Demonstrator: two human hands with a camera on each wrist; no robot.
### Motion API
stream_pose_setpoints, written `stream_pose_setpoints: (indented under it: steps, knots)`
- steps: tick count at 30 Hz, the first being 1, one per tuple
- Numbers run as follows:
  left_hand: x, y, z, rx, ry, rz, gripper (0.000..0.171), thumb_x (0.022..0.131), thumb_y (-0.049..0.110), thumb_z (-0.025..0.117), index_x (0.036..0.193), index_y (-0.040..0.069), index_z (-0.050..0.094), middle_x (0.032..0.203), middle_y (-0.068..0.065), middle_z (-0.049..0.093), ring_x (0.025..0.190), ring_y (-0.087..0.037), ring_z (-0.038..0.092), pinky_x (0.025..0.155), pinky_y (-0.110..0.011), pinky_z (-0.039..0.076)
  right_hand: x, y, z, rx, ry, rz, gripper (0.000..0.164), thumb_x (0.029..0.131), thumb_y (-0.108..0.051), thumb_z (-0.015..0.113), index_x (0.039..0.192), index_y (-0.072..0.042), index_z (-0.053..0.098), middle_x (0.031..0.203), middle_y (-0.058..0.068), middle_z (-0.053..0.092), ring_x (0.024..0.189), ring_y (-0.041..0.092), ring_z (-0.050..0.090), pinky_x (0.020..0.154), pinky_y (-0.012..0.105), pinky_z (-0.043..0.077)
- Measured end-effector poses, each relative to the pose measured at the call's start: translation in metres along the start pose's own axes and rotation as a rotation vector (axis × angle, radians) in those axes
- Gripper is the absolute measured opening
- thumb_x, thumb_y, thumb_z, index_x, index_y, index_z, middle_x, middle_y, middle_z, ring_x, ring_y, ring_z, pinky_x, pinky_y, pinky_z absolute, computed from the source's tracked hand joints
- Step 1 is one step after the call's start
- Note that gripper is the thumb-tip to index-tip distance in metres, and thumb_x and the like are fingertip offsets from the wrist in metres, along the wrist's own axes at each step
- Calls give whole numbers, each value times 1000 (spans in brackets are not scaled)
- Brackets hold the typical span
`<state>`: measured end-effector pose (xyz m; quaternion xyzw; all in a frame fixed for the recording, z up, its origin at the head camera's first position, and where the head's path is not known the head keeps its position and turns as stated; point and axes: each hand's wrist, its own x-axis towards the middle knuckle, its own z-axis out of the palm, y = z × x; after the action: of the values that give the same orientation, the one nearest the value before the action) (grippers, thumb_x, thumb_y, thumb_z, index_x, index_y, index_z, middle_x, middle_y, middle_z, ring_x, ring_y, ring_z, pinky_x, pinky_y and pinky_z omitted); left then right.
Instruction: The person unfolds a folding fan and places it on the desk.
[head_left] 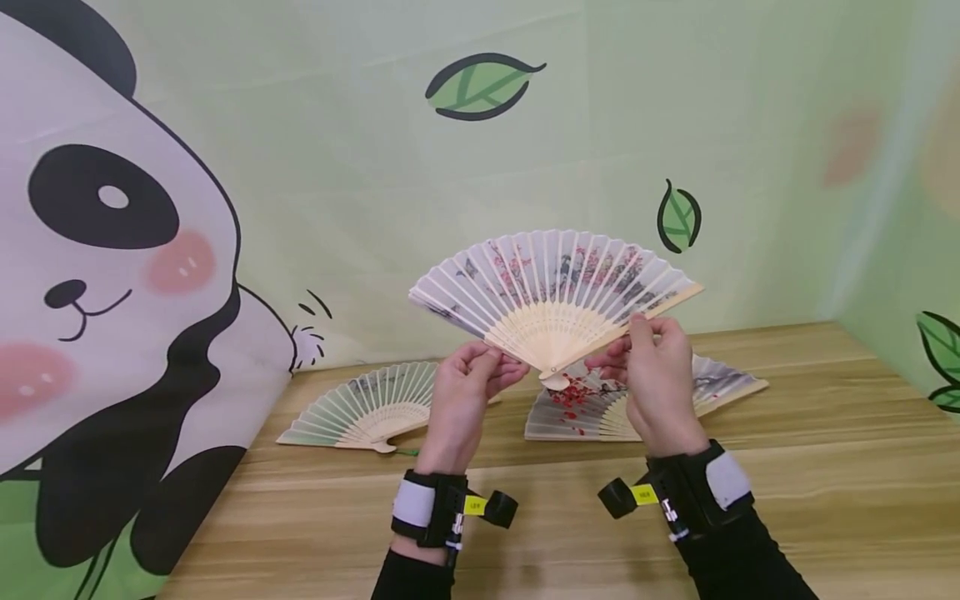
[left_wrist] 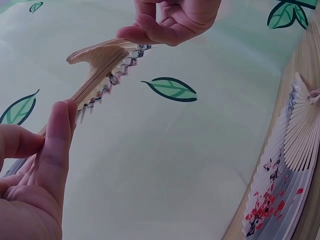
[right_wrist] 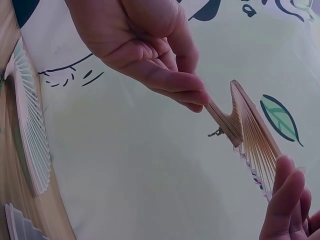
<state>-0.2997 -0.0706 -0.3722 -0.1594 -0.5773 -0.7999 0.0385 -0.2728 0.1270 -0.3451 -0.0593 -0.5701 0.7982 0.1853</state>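
Note:
A spread folding fan (head_left: 555,287) is held up above the table, its pale pleats printed with pink blossoms and dark marks, its pivot end pointing down. My left hand (head_left: 459,400) pinches its left outer rib between thumb and fingers. On the other side, the thumb and fingers of my right hand (head_left: 662,383) pinch the right outer rib. From the left wrist, the fan (left_wrist: 102,70) shows nearly edge-on between both hands. The right wrist view also has its ribs (right_wrist: 250,130) slanting from one hand to the other.
Behind my left hand, a green folding fan (head_left: 360,408) lies spread on the wooden table (head_left: 555,521). A grey-white fan with red blossoms (head_left: 558,421) lies spread beneath the raised one. A backdrop (head_left: 337,167) printed with a panda and leaves stands along the table's back edge.

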Motion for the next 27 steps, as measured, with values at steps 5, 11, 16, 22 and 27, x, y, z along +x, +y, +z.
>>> stream_pose_setpoints:
  steps: [5,11,16,22,27]
  knots:
    - [0,0,1,1,7,2,13,101,5,51,103,-6,58,95,-21,66,86,-26,69,87,-39,54,0,2,0,0,18,5,19,107,-26,40,102,-7,39,77,8,53,63,19,68,55,25,53]
    - [1,-2,1,-4,25,2,12,101,4,51,100,-5,59,94,-20,66,85,-25,69,87,-38,55,1,4,0,21,31,17,17,107,-24,39,102,-7,39,77,7,54,63,19,68,54,25,53]
    - [2,-3,1,-6,28,5,14,101,5,51,101,-6,59,94,-20,66,86,-25,69,87,-38,54,2,5,-1,35,40,26,16,107,-22,39,102,-7,39,77,7,55,62,18,68,55,24,54]
    - [4,-4,3,-26,62,19,13,101,5,51,99,-6,59,93,-20,66,85,-25,70,86,-38,55,3,5,0,64,42,34,14,107,-20,39,104,-7,39,78,8,56,65,19,69,59,26,56]
    - [2,-3,5,-45,81,35,13,100,5,52,98,-6,58,93,-20,67,85,-25,70,87,-38,54,1,5,-1,98,48,18,14,107,-20,39,104,-6,38,82,11,55,69,21,70,61,28,57]
